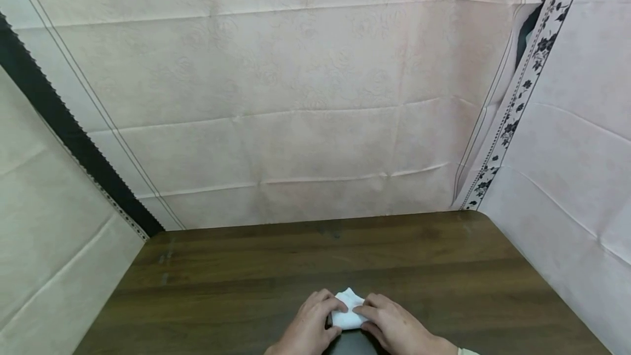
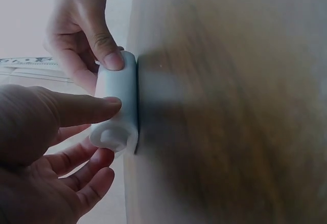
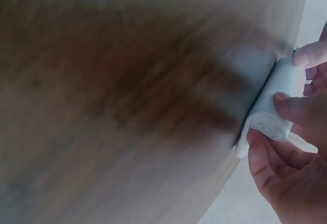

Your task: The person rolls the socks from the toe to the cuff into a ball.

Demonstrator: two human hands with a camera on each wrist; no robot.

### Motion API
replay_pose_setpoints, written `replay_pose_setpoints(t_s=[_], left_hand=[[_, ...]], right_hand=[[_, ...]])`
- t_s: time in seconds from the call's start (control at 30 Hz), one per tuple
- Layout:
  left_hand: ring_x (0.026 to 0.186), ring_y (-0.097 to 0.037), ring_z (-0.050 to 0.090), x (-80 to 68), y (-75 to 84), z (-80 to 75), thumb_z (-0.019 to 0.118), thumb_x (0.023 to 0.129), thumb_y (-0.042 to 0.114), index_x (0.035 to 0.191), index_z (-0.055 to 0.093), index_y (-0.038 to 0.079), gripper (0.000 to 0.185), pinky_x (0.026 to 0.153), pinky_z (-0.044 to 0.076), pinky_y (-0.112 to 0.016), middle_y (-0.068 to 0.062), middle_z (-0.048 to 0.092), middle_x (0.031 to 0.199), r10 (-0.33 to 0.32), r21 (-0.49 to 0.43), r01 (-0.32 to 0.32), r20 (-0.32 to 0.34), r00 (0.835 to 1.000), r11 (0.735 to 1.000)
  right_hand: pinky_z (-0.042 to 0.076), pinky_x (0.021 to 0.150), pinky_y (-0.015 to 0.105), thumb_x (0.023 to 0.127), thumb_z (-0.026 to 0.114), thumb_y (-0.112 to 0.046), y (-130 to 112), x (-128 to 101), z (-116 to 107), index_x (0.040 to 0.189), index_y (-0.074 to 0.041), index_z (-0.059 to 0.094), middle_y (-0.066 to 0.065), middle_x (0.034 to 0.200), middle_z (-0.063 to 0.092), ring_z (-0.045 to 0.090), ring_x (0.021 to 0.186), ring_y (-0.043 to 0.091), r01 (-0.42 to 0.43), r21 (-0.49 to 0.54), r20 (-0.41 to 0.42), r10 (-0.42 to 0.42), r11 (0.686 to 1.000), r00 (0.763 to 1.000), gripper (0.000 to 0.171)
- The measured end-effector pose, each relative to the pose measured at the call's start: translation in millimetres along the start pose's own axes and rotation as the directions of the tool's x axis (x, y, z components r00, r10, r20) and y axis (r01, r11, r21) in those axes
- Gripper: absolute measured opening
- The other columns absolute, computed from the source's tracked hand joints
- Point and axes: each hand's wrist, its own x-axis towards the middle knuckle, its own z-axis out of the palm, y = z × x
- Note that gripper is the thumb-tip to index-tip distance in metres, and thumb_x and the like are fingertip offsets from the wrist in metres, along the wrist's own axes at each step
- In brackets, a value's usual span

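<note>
Hands (image 1: 315, 325) pinch soft white roll (image 1: 348, 311) — cylindrical

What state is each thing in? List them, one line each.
Small white rolled cloth: rolled into a tight cylinder, lying on the table, held at both ends.
Left hand: fingers pinching the roll.
Right hand: fingers pinching the roll.
Dark brown wooden table: bare apart from the roll.

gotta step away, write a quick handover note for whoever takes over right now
Left hand: thumb and fingers pinch one end of the white cloth roll.
Right hand: pinches the other end.
The roll lies on the brown table near its front edge.
Done: cloth is mostly rolled into a tight cylinder; a loose flap remains against the table.
Left: probably rolling up that last flap.
</note>
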Motion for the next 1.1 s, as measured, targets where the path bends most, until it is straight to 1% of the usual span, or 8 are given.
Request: replay_pose_setpoints(t_s=[0.2, 0.33, 0.47, 0.63, 0.8, 0.9, 1.03, 1.1], left_hand=[[0.1, -0.006, 0.053, 1.4, -1.8, 0.0, 0.084, 0.082, 0.009, 0.107, 0.07, 0.02, 0.03, 0.086, 0.048, -0.031, 0.014, 0.057, 0.105, -0.028, -0.027, 0.029, 0.039, 0.999, 0.999], [0.101, -0.007, 0.054, 0.0, -3.2, -0.7, 0.083, 0.084, 0.009, 0.108, 0.069, 0.02, 0.03, 0.087, 0.048, -0.032, 0.014, 0.058, 0.105, -0.016, -0.03, 0.017, 0.037, 0.999, 0.999], [0.102, -0.008, 0.055, -0.8, -5.6, -2.0, 0.079, 0.087, 0.011, 0.11, 0.069, 0.02, 0.026, 0.088, 0.048, -0.033, 0.013, 0.06, 0.105, -0.002, -0.042, 0.004, 0.043, 0.999, 0.999], [0.096, -0.004, 0.055, 0.8, -6.9, -4.2, 0.073, 0.093, 0.015, 0.113, 0.07, 0.02, 0.021, 0.084, 0.048, -0.029, 0.015, 0.059, 0.103, -0.03, -0.1, 0.04, 0.101, 0.994, 0.994], [0.093, -0.004, 0.054, 1.6, -5.9, -5.3, 0.071, 0.094, 0.016, 0.114, 0.071, 0.02, 0.02, 0.082, 0.048, -0.029, 0.015, 0.059, 0.101, -0.062, -0.119, 0.077, 0.124, 0.99, 0.99], [0.094, -0.004, 0.054, 1.2, -5.3, -5.0, 0.071, 0.094, 0.016, 0.114, 0.072, 0.019, 0.02, 0.084, 0.048, -0.029, 0.015, 0.059, 0.101, -0.074, -0.106, 0.087, 0.124, 0.99, 0.99], [0.094, -0.003, 0.053, 0.4, -4.0, -4.6, 0.072, 0.094, 0.016, 0.115, 0.071, 0.019, 0.021, 0.084, 0.047, -0.029, 0.015, 0.058, 0.101, -0.076, -0.079, 0.085, 0.11, 0.991, 0.993], [0.092, -0.004, 0.052, -0.2, -3.2, -4.3, 0.072, 0.094, 0.015, 0.116, 0.072, 0.017, 0.023, 0.081, 0.047, -0.028, 0.013, 0.057, 0.101, -0.071, -0.074, 0.079, 0.097, 0.993, 0.994]], right_hand=[[0.048, 0.067, 0.019, 0.095, 0.069, -0.009, -0.4, 1.0, -0.9, 0.119, -0.007, 0.071, 0.0, 0.103, 0.061, 0.054, 0.086, 0.002, -0.03, 0.014, 0.05, 0.029, 0.999, 0.998, 0.024], [0.047, 0.067, 0.019, 0.099, 0.065, -0.011, -0.6, 1.4, -1.3, 0.123, -0.005, 0.07, 0.0, 0.103, 0.061, 0.053, 0.085, 0.001, -0.05, 0.035, 0.076, 0.047, 0.998, 0.996, 0.025], [0.047, 0.066, 0.019, 0.1, 0.064, -0.013, -1.0, 0.3, -1.0, 0.123, -0.003, 0.069, 0.001, 0.103, 0.061, 0.052, 0.083, 0.001, -0.04, 0.036, 0.063, 0.037, 0.999, 0.997, 0.026], [0.047, 0.067, 0.019, 0.091, 0.075, -0.014, -1.9, -2.0, -0.2, 0.122, -0.005, 0.068, 0.002, 0.107, 0.058, 0.052, 0.087, 0.005, -0.011, -0.014, -0.006, 0.011, 1.0, 1.0, 0.032], [0.046, 0.069, 0.019, 0.08, 0.085, -0.008, -3.0, -1.6, 1.0, 0.117, -0.012, 0.064, -0.004, 0.104, 0.053, 0.049, 0.088, 0.006, 0.018, -0.056, -0.059, -0.022, 0.998, 0.998, 0.043], [0.047, 0.069, 0.019, 0.079, 0.085, -0.006, -3.0, -1.6, 2.0, 0.113, -0.014, 0.062, -0.006, 0.102, 0.052, 0.05, 0.087, 0.006, 0.026, -0.043, -0.061, -0.029, 0.999, 0.998, 0.042], [0.049, 0.069, 0.02, 0.082, 0.082, -0.005, -3.1, -1.4, 1.7, 0.11, -0.014, 0.064, -0.005, 0.102, 0.056, 0.054, 0.088, 0.006, 0.011, -0.012, -0.044, -0.011, 1.0, 0.999, 0.035], [0.049, 0.068, 0.02, 0.084, 0.08, -0.005, -3.2, -1.4, 1.6, 0.11, -0.013, 0.066, -0.004, 0.102, 0.057, 0.055, 0.088, 0.006, 0.006, -0.006, -0.031, -0.006, 1.0, 1.0, 0.031]])
